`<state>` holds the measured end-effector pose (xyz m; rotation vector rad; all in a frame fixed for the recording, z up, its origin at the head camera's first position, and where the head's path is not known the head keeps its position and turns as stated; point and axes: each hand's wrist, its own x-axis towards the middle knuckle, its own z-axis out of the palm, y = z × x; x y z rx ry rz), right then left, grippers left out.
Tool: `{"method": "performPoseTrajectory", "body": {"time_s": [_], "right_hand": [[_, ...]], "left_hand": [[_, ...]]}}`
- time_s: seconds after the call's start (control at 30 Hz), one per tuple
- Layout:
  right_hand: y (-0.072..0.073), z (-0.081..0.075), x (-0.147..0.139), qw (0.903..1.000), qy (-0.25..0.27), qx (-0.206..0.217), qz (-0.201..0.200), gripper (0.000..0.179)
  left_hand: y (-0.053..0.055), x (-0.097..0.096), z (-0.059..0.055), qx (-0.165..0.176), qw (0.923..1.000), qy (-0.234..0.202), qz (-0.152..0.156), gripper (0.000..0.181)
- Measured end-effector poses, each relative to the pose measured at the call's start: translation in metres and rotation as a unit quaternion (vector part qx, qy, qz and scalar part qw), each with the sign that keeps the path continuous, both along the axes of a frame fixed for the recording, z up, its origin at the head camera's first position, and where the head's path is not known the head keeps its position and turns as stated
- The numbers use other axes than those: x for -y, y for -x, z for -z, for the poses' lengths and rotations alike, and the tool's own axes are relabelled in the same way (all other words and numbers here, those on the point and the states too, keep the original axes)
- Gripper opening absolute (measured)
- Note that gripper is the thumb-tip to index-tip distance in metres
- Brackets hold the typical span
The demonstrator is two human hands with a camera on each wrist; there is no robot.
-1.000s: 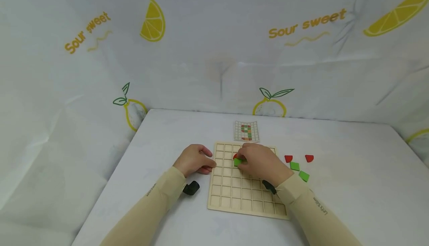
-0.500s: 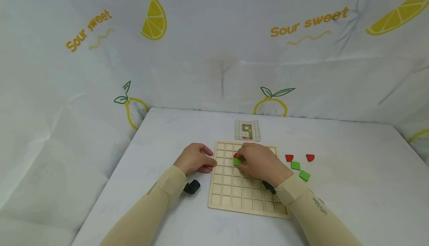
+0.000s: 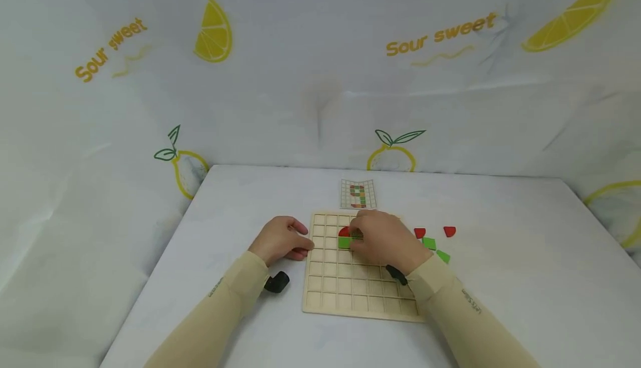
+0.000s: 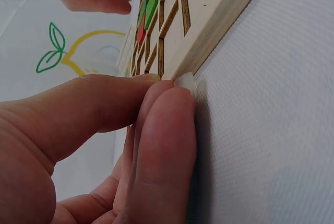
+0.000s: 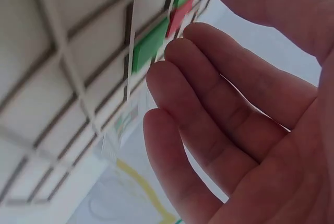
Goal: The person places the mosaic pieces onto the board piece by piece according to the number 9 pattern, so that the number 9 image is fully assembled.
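Observation:
My left hand (image 3: 281, 240) pinches the left edge of a wooden grid board (image 3: 330, 285) between thumb and fingers. In the board's upper part lies a red quarter-round tile (image 3: 344, 231), with a green square tile (image 3: 344, 243) in the cell just below it. Over these cells hovers my right hand (image 3: 383, 240), fingers loosely bent and thumb apart. In the right wrist view nothing shows between its fingers, and another green tile (image 5: 150, 46) sits beyond the red tile (image 5: 180, 16). The right hand hides part of the board in the head view.
Right of the board lie two red tiles (image 3: 449, 231) and two green tiles (image 3: 429, 243). A printed pattern card (image 3: 345, 195) stands behind the board. Black wrist devices (image 3: 277, 282) are near both cuffs, and a lemon-print cloth backs the white table (image 3: 240, 190).
The right fingers have shifted slightly right off the green square, so it and the red tile show more fully. The left hand stays at the board's edge. The head view has turned slightly.

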<state>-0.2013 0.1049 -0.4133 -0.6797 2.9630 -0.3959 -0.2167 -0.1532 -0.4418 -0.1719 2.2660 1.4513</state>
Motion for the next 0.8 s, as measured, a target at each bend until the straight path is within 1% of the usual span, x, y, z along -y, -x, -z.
{"method": "performPoseTrajectory", "body": {"time_s": [0.1,0.2,0.33,0.5,0.67,0.8], "right_hand": [[0.002,-0.004,-0.021,0.9995,0.003,0.005,0.03,0.019],[0.004,-0.007,-0.051,0.9974,0.008,0.016,0.069,0.023],[0.003,-0.006,-0.096,0.9915,0.017,0.026,0.126,0.027],[-0.002,-0.001,-0.144,0.984,0.015,0.027,0.175,0.029],[-0.006,-0.001,-0.17,0.977,0.015,0.031,0.21,0.033],[-0.01,-0.003,-0.181,0.9695,0.011,0.051,0.24,0.038]], "left_hand": [[-0.001,0.001,0.001,0.004,1.0,0.004,-0.002,0.037],[-0.002,0.002,0.002,0.006,0.9999,0.01,-0.006,0.038],[-0.003,0.004,0.003,0.011,0.9996,0.022,-0.015,0.039],[-0.003,0.003,0.005,0.008,0.9996,0.023,-0.014,0.039],[-0.004,0.0,0.005,0.003,0.9997,0.02,-0.011,0.039],[-0.004,-0.004,0.002,0.0,0.9999,0.009,-0.008,0.038]]}}
